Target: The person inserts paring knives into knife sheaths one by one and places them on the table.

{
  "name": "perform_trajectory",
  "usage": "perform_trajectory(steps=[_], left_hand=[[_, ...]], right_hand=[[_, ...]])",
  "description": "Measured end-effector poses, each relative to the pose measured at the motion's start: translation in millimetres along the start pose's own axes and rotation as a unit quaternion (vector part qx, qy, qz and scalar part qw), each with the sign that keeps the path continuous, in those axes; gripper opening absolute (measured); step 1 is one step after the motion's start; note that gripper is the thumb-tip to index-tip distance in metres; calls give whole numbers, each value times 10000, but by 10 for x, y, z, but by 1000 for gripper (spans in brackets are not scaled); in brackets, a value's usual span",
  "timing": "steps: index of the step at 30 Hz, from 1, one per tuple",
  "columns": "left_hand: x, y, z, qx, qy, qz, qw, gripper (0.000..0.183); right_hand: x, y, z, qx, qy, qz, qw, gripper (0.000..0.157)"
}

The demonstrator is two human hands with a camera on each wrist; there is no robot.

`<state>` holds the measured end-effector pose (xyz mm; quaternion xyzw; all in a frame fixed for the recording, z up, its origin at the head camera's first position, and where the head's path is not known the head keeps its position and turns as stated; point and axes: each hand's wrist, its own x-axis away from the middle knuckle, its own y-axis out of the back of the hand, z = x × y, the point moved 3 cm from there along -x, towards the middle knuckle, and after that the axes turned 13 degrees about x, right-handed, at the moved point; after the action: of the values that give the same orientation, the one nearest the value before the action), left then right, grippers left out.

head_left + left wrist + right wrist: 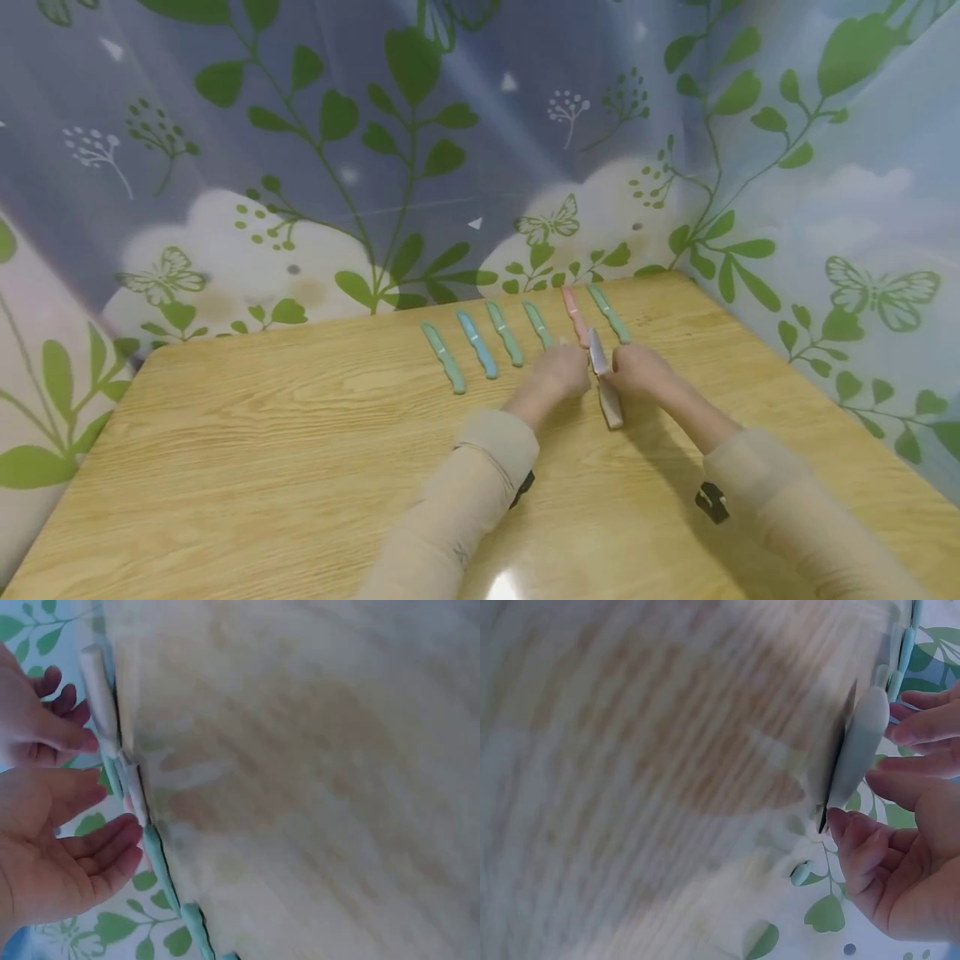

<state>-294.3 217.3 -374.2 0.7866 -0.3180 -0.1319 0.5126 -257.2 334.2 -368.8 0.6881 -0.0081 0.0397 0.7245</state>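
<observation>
A knife with a silvery blade and a pale handle [611, 406] lies on the table between my two hands, its tip pointing away from me. On its right side my right hand [643, 371] is at the place where blade and handle meet, its fingertips touching or very near the knife. My left hand [557, 373] is just left of the blade, fingers loosely bent with nothing seen between them. In the left wrist view the knife's handle [101, 694] stands near the right hand's thumb. The right wrist view shows the handle [861, 746] beside the fingertips of both hands.
Beyond the hands runs a row of coloured knives: green [444, 358], blue [477, 343], two more green, pink [575, 315], and green [609, 314] at the right. The wooden table [262, 458] meets a leaf-patterned curtain [337, 167] at its back and right edges.
</observation>
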Motion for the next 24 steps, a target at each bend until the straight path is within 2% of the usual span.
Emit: perform_trajectory(steps=[5,10,14,19,24], left_hand=[[8,-156,-91,-986,34,53,9951,16],[29,-212,-144,-1438,266,-27,9892,24],[47,-203,-183,-1566,271,28,9873,22],[74,-185,-219,-1411,273,12,9896,20],[80,-176,-226,-1260,312,-4,9915,18]], right_hand=[[-9,-71,-7,-36,-77,-11,10000,24],[-15,-94,1,-26,-60,-58,10000,27],[-8,-88,-9,-131,-98,-42,9999,28],[34,-68,-50,-372,-111,-25,9992,19],[86,-37,-116,-439,-136,173,9988,14]])
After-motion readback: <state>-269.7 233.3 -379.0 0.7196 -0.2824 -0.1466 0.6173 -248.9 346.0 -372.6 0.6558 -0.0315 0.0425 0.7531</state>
